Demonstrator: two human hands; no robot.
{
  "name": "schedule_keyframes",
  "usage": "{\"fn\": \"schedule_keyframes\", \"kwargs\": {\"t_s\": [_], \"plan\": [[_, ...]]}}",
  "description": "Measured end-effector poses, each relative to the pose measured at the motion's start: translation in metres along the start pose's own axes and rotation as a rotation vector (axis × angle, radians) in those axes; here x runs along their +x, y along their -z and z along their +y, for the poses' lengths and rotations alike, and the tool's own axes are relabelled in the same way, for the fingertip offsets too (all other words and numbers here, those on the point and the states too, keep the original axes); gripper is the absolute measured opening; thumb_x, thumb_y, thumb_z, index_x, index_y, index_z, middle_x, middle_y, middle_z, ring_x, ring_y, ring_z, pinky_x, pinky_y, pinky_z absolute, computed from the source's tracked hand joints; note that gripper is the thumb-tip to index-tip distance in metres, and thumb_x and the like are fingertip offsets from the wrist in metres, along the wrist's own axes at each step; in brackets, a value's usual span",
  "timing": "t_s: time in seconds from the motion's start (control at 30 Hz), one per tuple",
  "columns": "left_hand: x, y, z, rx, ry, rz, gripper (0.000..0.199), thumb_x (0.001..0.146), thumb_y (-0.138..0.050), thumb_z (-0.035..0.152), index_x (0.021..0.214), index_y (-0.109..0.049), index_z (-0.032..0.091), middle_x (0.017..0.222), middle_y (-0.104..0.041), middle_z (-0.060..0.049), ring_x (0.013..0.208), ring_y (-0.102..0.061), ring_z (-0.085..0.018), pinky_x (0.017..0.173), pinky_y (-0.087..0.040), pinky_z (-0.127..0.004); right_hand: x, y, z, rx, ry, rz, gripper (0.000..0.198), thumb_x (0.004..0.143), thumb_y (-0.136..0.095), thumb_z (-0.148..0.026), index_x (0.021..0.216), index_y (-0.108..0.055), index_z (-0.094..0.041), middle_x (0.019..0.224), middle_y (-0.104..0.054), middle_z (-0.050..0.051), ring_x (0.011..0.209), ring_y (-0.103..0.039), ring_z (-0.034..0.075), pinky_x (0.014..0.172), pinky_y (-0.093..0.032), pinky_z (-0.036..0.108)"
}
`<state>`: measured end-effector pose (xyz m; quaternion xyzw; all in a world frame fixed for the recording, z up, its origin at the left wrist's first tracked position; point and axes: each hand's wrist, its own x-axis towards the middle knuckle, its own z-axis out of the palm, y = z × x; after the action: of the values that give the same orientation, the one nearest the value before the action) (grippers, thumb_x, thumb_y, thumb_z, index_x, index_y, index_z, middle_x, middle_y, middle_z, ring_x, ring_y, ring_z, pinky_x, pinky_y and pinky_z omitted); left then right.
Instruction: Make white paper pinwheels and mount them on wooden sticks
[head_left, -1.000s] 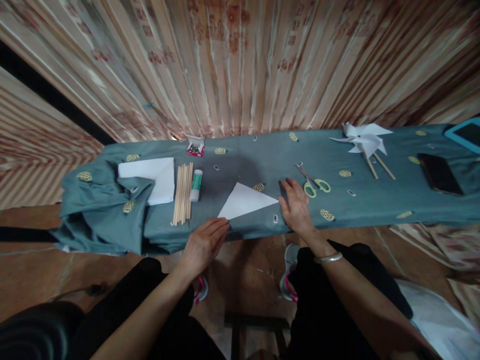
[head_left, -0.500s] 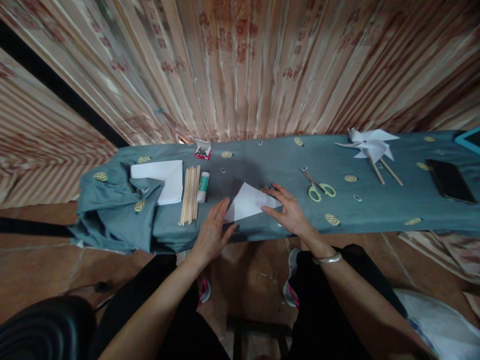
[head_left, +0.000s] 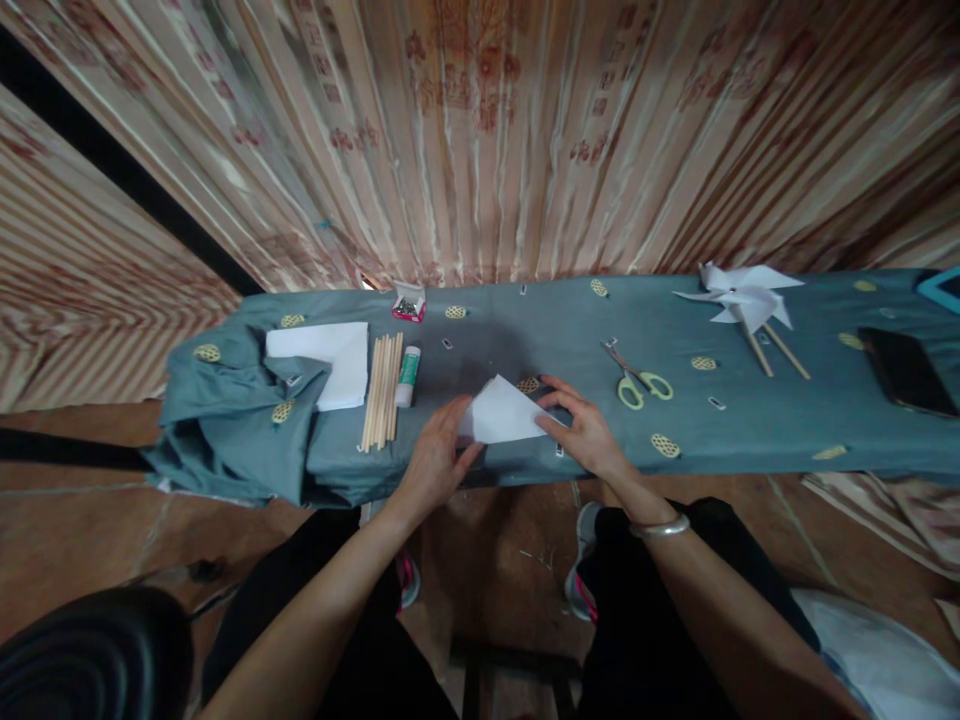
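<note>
A white sheet of paper [head_left: 504, 412], folded into a triangle, is between my hands near the table's front edge. My left hand [head_left: 439, 452] grips its left corner, with the thumb in front and the fingers behind. At the opposite corner, my right hand [head_left: 581, 428] pinches the paper between thumb and fingers. Left of the paper lie a glue stick [head_left: 407, 377] and a bundle of wooden sticks [head_left: 382, 392]. Scissors with light green handles [head_left: 637, 380] rest open to the right of my right hand.
White paper sheets [head_left: 349, 365] lie at the left beside bunched cloth [head_left: 225, 400]. A small red box [head_left: 409, 303] of metal pins stands at the back. Paper pinwheels [head_left: 750, 295] on sticks and a black phone [head_left: 906, 370] lie at the right. A curtain [head_left: 480, 150] hangs behind.
My left hand has closed on the paper's left corner, and the paper has shifted slightly to the right. My right hand stays at the right corner.
</note>
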<state>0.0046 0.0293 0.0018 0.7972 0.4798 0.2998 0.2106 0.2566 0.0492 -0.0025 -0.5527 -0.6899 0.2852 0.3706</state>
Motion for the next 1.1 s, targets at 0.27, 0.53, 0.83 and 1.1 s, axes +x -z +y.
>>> {"fn": "schedule_keyframes", "kwargs": {"t_s": [0.27,0.53,0.83,1.1], "plan": [[0.015,0.007,0.013,-0.184,0.129,-0.006,0.046,0.084,-0.063,0.037,0.124,-0.057,0.014,0.142,-0.049,-0.018,0.123,-0.055,-0.03,0.1,-0.049,-0.048,-0.002,0.004,-0.006,0.108,-0.027,0.073,0.013,0.077,-0.064,-0.035,0.079,-0.065,-0.023,0.136,-0.059,0.011,0.126,-0.054,0.027,0.106,-0.039,0.047],[0.021,0.003,0.013,-0.267,0.167,0.005,0.038,0.084,-0.065,0.03,0.118,-0.063,0.015,0.133,-0.057,-0.015,0.12,-0.058,-0.026,0.103,-0.048,-0.043,0.001,0.003,-0.004,0.16,-0.043,0.091,0.012,0.077,-0.065,-0.034,0.079,-0.066,-0.022,0.135,-0.059,0.011,0.126,-0.054,0.027,0.108,-0.037,0.045],[0.026,0.005,0.018,-0.377,0.277,0.054,0.041,0.077,-0.07,0.034,0.114,-0.066,0.017,0.121,-0.066,-0.012,0.113,-0.062,-0.026,0.102,-0.046,-0.042,0.001,0.004,-0.006,0.182,-0.05,0.055,0.012,0.075,-0.066,-0.033,0.079,-0.067,-0.022,0.136,-0.058,0.012,0.127,-0.053,0.026,0.108,-0.035,0.043],[0.026,0.01,0.021,-0.51,0.342,0.126,0.046,0.085,-0.057,0.05,0.114,-0.068,0.015,0.125,-0.063,-0.013,0.115,-0.06,-0.027,0.102,-0.045,-0.041,-0.002,0.003,-0.003,0.185,-0.026,0.046,0.016,0.081,-0.053,-0.024,0.077,-0.069,-0.023,0.137,-0.057,0.008,0.127,-0.053,0.024,0.109,-0.034,0.043]]}}
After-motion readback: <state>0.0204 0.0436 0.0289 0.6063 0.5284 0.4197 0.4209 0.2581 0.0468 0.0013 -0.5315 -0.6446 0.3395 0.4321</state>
